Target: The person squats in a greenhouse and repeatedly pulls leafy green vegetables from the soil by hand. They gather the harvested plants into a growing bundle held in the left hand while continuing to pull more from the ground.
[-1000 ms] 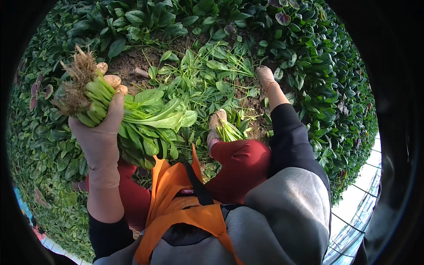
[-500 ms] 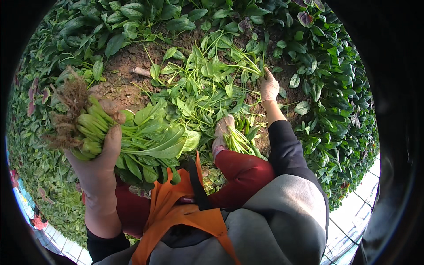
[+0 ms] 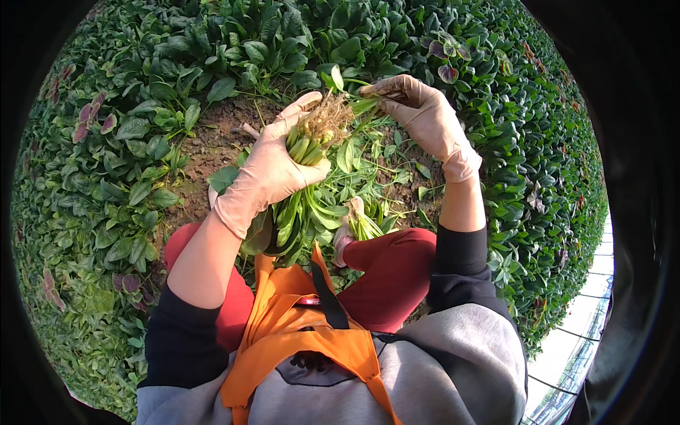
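My left hand (image 3: 265,170), in a pale thin glove, is closed round a bunch of spinach (image 3: 304,147). Its tangled brown roots point up and away from me, while the leaves hang down toward my knees. To the right of it, my gloved right hand (image 3: 428,120) has soil-darkened fingers closed on the stalks of a small spinach plant (image 3: 364,107). The stalks lie next to the bunch's roots; whether they touch, I cannot tell. Loose pulled greens (image 3: 347,156) lie on the soil beneath both hands.
Another bundle of spinach (image 3: 365,227) lies on the ground by my shoe (image 3: 344,239). Dense growing spinach (image 3: 524,142) surrounds the bare soil (image 3: 205,159), with purple-leaved plants (image 3: 91,113) among it. A short brown stick (image 3: 248,130) rests on the soil. Pale sheeting (image 3: 574,340) edges the lower right.
My left hand has brought its bunch from the far left toward the middle, turning the roots upward. My right hand has come up and inward with its spinach, close to the bunch.
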Available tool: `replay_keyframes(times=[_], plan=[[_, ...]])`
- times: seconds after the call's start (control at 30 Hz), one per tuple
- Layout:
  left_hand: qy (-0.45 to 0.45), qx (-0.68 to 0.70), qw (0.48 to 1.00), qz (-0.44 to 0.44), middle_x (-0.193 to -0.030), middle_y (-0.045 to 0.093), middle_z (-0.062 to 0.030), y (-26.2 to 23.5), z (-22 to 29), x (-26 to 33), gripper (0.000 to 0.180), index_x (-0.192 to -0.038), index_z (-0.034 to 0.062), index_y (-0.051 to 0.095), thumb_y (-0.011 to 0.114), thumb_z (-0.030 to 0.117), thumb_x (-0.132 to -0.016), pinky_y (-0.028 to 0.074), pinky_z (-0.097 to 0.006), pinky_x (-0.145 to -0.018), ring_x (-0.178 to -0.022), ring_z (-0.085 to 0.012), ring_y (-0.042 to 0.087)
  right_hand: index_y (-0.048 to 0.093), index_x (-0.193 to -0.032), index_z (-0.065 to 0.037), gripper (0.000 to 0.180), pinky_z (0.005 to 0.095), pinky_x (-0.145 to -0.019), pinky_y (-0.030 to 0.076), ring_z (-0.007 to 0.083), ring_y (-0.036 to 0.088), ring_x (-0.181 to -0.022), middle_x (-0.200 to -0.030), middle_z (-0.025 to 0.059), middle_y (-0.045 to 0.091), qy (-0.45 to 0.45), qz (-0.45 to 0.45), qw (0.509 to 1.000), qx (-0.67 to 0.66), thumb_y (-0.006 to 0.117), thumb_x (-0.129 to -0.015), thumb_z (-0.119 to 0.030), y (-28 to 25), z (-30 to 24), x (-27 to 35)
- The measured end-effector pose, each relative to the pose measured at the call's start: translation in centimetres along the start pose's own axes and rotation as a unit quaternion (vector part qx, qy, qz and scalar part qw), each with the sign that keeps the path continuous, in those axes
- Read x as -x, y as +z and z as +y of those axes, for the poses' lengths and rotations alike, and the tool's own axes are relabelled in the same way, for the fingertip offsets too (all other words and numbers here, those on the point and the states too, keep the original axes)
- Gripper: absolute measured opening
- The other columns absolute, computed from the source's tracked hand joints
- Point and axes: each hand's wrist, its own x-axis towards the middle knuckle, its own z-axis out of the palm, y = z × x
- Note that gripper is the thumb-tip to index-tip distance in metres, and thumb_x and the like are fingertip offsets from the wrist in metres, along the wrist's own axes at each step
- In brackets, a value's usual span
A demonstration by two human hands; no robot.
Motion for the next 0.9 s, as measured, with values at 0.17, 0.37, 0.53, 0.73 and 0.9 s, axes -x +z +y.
replay_keyframes(times=[0.17, 0.37, 0.53, 0.73, 0.9], plan=[[-0.102, -0.147, 0.984, -0.019, -0.11, 0.066, -0.0013, -1.9, 0.7, 0.6, 0.059, -0.127, 0.0032, 0.056, 0.077, 0.003, -0.072, 0.048, -0.026, -0.091, -0.097, -0.0088, 0.06, 0.063, -0.109, -0.001, 0.017, 0.0265, -0.087, 0.052, 0.0113, 0.063, -0.098, -0.111, 0.0059, 0.069, 0.011, 0.05, 0.985, -0.163, 0.055, -0.094, 0.003, 4.6, -1.5, 0.3], [-0.103, -0.151, 0.983, -0.004, -0.104, 0.067, -0.0005, -3.5, 0.9, 0.8, 0.049, -0.118, 0.0033, 0.059, 0.077, 0.004, -0.073, 0.049, -0.026, -0.086, -0.092, -0.0081, 0.06, 0.067, -0.11, -0.002, 0.024, 0.023, -0.084, 0.05, 0.0069, 0.061, -0.091, -0.104, 0.0013, 0.069, -0.122, 0.112, 0.986, 0.019, 0.059, -0.09, 0.007, 6.2, -0.9, -1.1], [-0.096, -0.138, 0.986, 0.001, -0.106, 0.067, -0.0008, -3.7, 1.3, 0.3, 0.051, -0.121, 0.0028, 0.058, 0.078, 0.004, -0.073, 0.049, -0.026, -0.088, -0.094, -0.0084, 0.06, 0.064, -0.1, -0.002, 0.012, 0.0245, -0.079, 0.051, 0.0133, 0.065, -0.087, -0.096, 0.0055, 0.07, -0.11, 0.153, 0.981, 0.036, 0.061, -0.09, 0.003, 6.4, -0.2, -2.3], [-0.074, -0.111, 0.991, 0.0, -0.108, 0.067, -0.0018, -3.1, 1.9, 0.5, 0.053, -0.123, 0.0015, 0.057, 0.078, 0.003, -0.074, 0.049, -0.026, -0.09, -0.095, -0.0094, 0.061, 0.061, -0.108, -0.002, 0.015, 0.0231, -0.08, 0.051, 0.0117, 0.064, -0.093, -0.107, 0.006, 0.069, -0.154, 0.172, 0.958, -0.171, 0.054, -0.095, 0.005, 7.0, 0.8, -2.6], [-0.075, -0.125, 0.989, 0.004, -0.112, 0.066, -0.0024, -3.3, 2.0, 1.0, 0.057, -0.127, 0.0009, 0.055, 0.078, 0.003, -0.074, 0.047, -0.026, -0.093, -0.1, -0.0093, 0.06, 0.061, -0.107, -0.001, 0.013, 0.0278, -0.081, 0.056, 0.0159, 0.069, -0.09, -0.103, 0.0092, 0.071, -0.135, 0.243, 0.929, -0.246, 0.054, -0.096, 0.003, 5.7, -0.4, -2.1]])
